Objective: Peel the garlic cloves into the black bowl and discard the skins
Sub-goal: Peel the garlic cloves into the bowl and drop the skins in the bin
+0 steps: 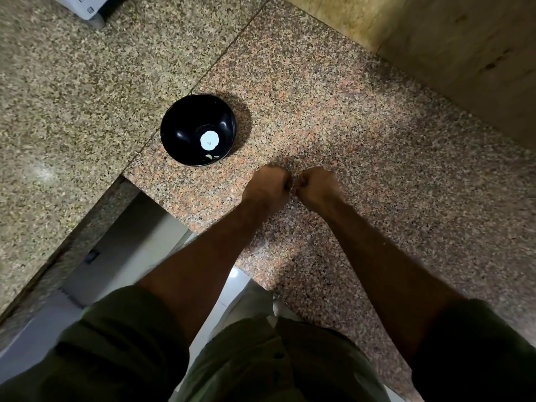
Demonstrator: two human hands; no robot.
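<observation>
The black bowl [174, 120] stands on the speckled granite counter [333, 97], to the left of and beyond my hands. A couple of pale peeled garlic cloves [209, 156] lie at its near inner edge, beside a round white patch [209, 140] on its bottom. My left hand [268, 184] and right hand [317, 184] are side by side over the counter, backs up, their curled fingertips meeting. They pinch something small between them, apparently a garlic clove, which is almost wholly hidden by the fingers.
The counter's front edge runs diagonally at lower left, with a dark gap and pale floor [121, 250] below it. A white appliance corner [87, 7] sits at the top left. A beige wall [464, 53] borders the counter at the right.
</observation>
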